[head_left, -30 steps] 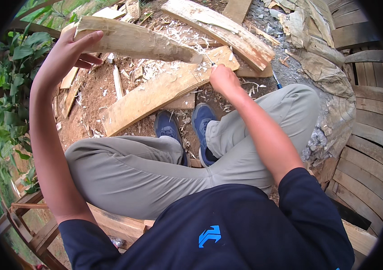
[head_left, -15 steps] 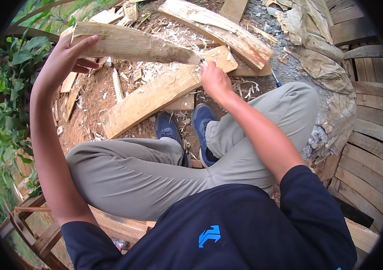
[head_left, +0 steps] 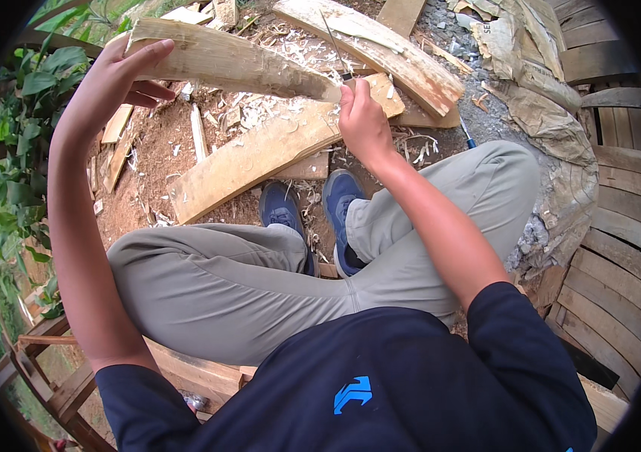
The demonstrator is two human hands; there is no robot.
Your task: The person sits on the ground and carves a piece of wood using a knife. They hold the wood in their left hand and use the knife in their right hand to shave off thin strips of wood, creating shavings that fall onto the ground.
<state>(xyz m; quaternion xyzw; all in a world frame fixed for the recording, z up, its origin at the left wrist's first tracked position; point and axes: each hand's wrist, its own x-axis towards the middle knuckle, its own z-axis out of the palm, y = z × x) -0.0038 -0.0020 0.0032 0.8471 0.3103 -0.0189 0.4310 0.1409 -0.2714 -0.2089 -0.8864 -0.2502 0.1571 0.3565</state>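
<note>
At the upper left of the frame, the left hand holds the broad end of a long piece of pale wood, thumb laid over its face and the other fingers loosely extended below the lower edge. The wood slants down to the right, and its narrow tip ends near the upper centre, over a flat plank and close to the right hand. The right hand's fingers are closed around the handle of a knife, mostly hidden in the grip; the thin blade points up and slightly left, past the wood's tip.

Curled shavings lie on the plank and on the brown ground around it. Upper right of centre, a thick slab lies at a slant, with a blue-handled tool near its lower end. Crumpled paper sacking fills the upper right, beside a slatted wooden wall. Two blue shoes stand at the centre, below the plank.
</note>
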